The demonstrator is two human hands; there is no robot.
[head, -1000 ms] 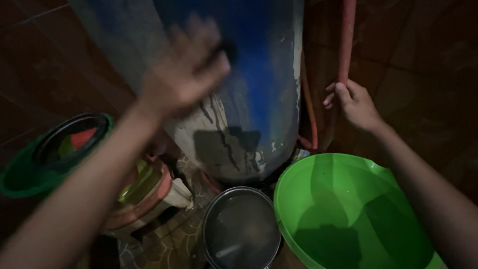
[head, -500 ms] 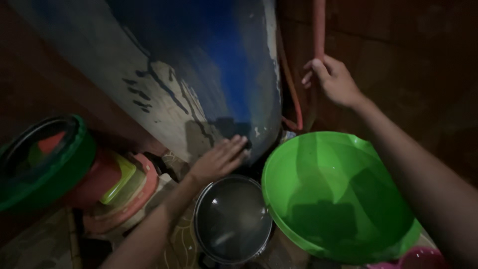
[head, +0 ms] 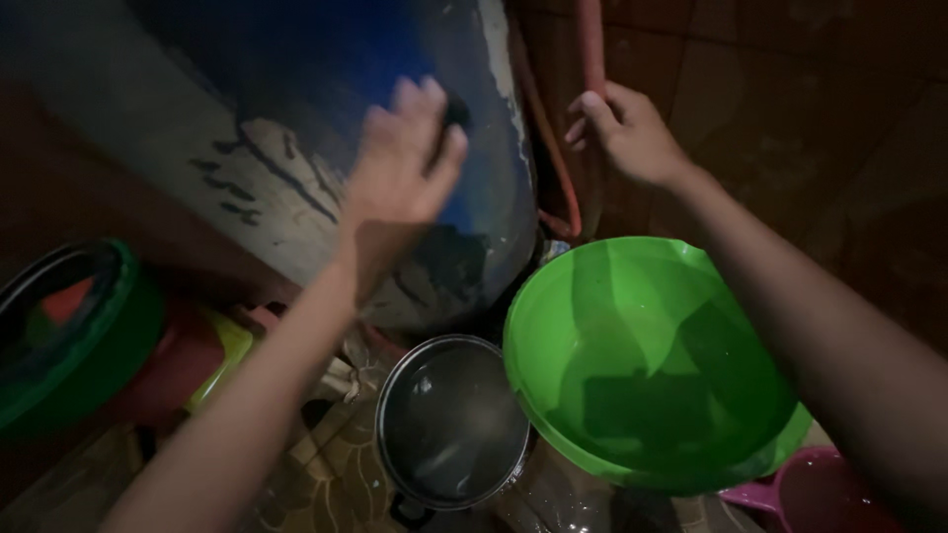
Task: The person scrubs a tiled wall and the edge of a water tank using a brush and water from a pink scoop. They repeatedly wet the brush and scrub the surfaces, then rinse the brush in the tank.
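The left hand (head: 400, 183) presses a small dark scrubber (head: 456, 109), seemingly soft and best pinched by its edges, against the big blue drum (head: 326, 89) above the green basin (head: 642, 365), while the right hand (head: 632, 133) is curled around the reddish hose (head: 591, 44).

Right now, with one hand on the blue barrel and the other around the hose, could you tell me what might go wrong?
The left hand presses something small and dark against the curved blue barrel; it could slip off.

The right hand grips the red hose above the green basin; a tug could send water past its rim.

The steel pot sits tight against the basin, so a nudge could knock either one.
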